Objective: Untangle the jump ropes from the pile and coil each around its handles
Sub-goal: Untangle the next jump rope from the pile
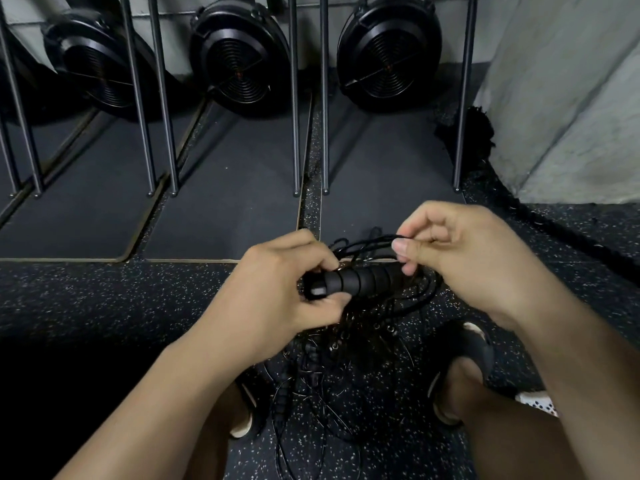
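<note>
Above the tangled pile (332,368) of jump ropes, at chest-forward height, a ribbed black foam handle (363,280) lies level between both hands. The left hand (277,285) grips the handle's left end, fingers and thumb curled round it, most likely to keep it steady as the core for winding. Just above the handle's right end, the right hand (460,258) pinches a thin black cord (367,242) between thumb and forefinger. Its other fingers are loosely bent beside the handle's tip. Held taut like that, the cord can probably be fed onto the handle turn by turn, or drawn free of the loops around it. Which rope it belongs to I cannot tell.

Below the handle, several dark loops hang down and run into the pile on the speckled rubber floor (104,306), so the untangling looks only partly done. A sandalled foot (464,358) sits below and right of the handle, just beside the pile.

No box, bag or bin shows anywhere; the ropes lie loose on the floor, with nothing holding them.
</note>
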Demonstrator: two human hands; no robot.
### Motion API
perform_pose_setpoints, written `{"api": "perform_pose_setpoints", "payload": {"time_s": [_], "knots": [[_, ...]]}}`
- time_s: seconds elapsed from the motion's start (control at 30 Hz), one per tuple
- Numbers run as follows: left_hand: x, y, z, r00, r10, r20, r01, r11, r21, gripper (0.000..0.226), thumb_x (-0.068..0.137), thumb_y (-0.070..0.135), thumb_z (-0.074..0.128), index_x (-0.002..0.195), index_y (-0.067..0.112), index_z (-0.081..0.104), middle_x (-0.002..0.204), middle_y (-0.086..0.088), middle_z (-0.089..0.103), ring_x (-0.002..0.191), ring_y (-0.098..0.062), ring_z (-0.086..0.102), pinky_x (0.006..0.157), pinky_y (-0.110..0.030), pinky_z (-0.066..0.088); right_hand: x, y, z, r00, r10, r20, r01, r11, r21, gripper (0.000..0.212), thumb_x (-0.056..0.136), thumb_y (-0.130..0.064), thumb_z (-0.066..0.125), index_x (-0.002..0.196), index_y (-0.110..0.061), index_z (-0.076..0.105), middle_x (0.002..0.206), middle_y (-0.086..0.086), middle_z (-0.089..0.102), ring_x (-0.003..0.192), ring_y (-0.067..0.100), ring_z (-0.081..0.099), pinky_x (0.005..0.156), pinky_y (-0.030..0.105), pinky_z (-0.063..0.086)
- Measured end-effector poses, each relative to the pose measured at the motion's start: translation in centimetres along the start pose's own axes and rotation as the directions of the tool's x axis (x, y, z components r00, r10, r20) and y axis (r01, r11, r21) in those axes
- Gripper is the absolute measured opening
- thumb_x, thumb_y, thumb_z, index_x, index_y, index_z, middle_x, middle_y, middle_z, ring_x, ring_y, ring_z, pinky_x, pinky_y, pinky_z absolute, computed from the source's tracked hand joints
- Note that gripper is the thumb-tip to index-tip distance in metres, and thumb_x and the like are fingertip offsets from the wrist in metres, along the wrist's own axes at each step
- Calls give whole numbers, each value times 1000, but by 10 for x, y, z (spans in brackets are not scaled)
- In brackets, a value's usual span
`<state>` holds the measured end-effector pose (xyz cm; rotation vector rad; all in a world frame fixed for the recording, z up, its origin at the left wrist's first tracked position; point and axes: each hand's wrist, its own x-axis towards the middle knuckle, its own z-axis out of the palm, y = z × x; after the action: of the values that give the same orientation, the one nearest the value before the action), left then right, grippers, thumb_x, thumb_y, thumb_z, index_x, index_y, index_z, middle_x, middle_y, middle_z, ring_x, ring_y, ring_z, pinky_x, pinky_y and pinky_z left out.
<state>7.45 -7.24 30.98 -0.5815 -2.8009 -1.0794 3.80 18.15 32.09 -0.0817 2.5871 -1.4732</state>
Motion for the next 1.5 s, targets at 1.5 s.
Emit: {"api": "perform_pose_setpoints", "payload": {"time_s": [1.5], "knots": [[13,-18,-4,947,-321,6,209,603,-770,32,92,46,69,84,14,69,82,-5,67,82,-21,54,79,-36,41,54,-27,-15,863,409,297,-321,-11,947,32,100,-12,70,125,7,64,108,22,75,98,24,73,94,34,55]]}}
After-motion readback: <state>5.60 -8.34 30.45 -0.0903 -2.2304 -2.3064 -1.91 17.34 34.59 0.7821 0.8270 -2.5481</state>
